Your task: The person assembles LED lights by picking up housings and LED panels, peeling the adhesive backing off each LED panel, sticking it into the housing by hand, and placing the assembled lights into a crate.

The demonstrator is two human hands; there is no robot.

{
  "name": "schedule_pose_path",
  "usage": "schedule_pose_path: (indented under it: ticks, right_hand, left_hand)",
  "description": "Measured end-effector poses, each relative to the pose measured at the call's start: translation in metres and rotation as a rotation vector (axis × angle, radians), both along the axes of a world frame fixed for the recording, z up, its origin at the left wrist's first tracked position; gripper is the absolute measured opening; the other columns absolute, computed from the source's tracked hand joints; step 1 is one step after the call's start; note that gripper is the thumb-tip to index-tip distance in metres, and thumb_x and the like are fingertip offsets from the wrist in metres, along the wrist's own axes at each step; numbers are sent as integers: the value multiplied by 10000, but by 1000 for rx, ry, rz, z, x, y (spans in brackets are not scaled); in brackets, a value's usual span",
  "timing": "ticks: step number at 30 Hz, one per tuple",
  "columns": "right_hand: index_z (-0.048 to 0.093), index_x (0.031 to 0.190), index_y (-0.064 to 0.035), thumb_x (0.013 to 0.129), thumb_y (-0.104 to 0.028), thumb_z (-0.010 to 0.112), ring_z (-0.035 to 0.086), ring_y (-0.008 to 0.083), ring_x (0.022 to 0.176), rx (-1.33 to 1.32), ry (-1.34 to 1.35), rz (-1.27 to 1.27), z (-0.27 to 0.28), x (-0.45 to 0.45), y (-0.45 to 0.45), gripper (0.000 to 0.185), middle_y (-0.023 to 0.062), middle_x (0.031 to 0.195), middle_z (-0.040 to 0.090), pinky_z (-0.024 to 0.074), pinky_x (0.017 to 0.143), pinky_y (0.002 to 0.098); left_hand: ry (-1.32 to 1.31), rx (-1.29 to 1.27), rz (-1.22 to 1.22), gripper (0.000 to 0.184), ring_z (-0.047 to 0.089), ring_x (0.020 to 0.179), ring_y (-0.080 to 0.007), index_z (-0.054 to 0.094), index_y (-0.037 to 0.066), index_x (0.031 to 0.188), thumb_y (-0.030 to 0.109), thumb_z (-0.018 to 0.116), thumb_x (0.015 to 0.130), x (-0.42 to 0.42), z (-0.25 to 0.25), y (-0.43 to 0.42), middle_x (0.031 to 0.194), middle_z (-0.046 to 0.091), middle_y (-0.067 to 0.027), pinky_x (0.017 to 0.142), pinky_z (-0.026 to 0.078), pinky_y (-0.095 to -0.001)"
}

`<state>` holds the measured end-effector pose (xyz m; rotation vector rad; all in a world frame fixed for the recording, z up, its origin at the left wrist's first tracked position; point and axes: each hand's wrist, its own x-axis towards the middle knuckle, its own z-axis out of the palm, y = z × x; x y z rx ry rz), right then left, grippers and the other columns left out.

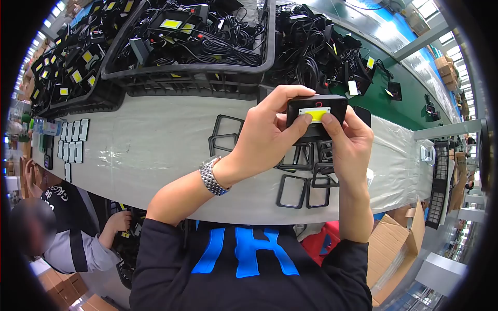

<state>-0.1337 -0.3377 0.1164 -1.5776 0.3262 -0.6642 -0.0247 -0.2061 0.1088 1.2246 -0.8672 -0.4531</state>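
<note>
A small black lamp housing (338, 104) is raised over the workbench, with a yellow LED panel (314, 113) on its face. My left hand (262, 127) grips its left side, fingers along the top edge and thumb at the panel. From the other side my right hand (351, 142) holds it, its thumb also pressed at the panel. Whatever lies behind the housing is hidden. Below the hands, several black rectangular frames (280, 192) lie on the bench covering, some overlapping. Another black frame (215, 127) rests left of my left wrist.
A black crate (181, 73) piled with lamps and cables stands behind the bench's near strip. More cabled lamps (311, 46) lie on the green surface (386, 111). Pale rectangular pieces (79, 152) sit in rows at left. A co-worker's hand (122, 221) is lower left; a cardboard box (386, 243) is lower right.
</note>
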Motion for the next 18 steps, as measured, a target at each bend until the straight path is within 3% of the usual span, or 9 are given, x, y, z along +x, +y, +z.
schedule_pose_path:
  ticks: [3, 6, 9, 10, 13, 14, 15, 18]
  right_hand:
    - [652, 1035, 47, 869, -51, 679, 490, 53, 797, 86, -54, -10, 1, 2, 6, 195, 13, 904, 576, 390, 704, 195]
    - [621, 1122, 39, 918, -145, 632, 539, 83, 864, 21, -124, 82, 5, 2, -1, 274, 45, 986, 608, 415, 766, 220]
    - [569, 1214, 31, 968, -256, 541, 573, 136, 974, 90, -374, 90, -1, 5, -16, 379, 96, 1101, 617, 430, 844, 265]
    - [504, 1291, 25, 972, -256, 471, 538, 189, 1136, 49, -330, 79, -9, 5, -24, 427, 132, 1229, 577, 408, 938, 313]
    - [450, 1347, 7, 916, -172, 497, 456, 200, 1250, 24, -195, 119, -26, 12, -30, 469, 129, 1333, 504, 342, 1024, 340]
    - [390, 1393, -10, 856, -171, 541, 367, 207, 1335, -30, -177, 207, -39, 16, -37, 581, 118, 1401, 441, 258, 1089, 366]
    - [373, 1408, -22, 779, -172, 662, 332, 203, 1358, -37, -155, 275, -47, 16, -40, 708, 117, 1411, 422, 209, 1112, 390]
    - [367, 1399, -5, 672, -145, 793, 439, 210, 1266, -56, 35, 364, -46, 23, -23, 854, 118, 1314, 505, 308, 1065, 370]
  left_hand:
    - [-37, -5, -5, 385, 589, 972, -92, 502, -1, 1223, -22, 633, 862, 3, 8, 2, 1065, 597, -69, 755, 521, -207]
    - [13, -88, -11, 359, 616, 901, -97, 507, 7, 1209, -14, 619, 868, 8, 16, -1, 1004, 626, -78, 719, 548, -226]
    - [130, -147, -21, 362, 651, 906, -154, 494, -12, 1209, -2, 610, 867, 19, 27, -4, 1002, 640, -123, 731, 583, -274]
    - [290, -138, -104, 360, 657, 900, -169, 495, -11, 1207, 11, 608, 866, 25, 34, -2, 1006, 639, -128, 730, 592, -297]
    - [630, -137, -283, 348, 666, 914, -228, 503, 12, 1200, 41, 587, 863, 42, 47, 0, 1066, 621, -148, 715, 623, -372]
    - [645, -154, -300, 362, 669, 912, -231, 495, 15, 1211, 33, 585, 861, 45, 50, 0, 1073, 619, -156, 713, 625, -364]
    - [660, -171, -318, 377, 671, 910, -234, 487, 19, 1222, 26, 583, 858, 46, 52, 0, 1081, 616, -164, 710, 626, -356]
    - [685, -231, -405, 391, 667, 936, -303, 475, 12, 1241, 15, 565, 860, 52, 55, -2, 1071, 611, -202, 701, 626, -346]
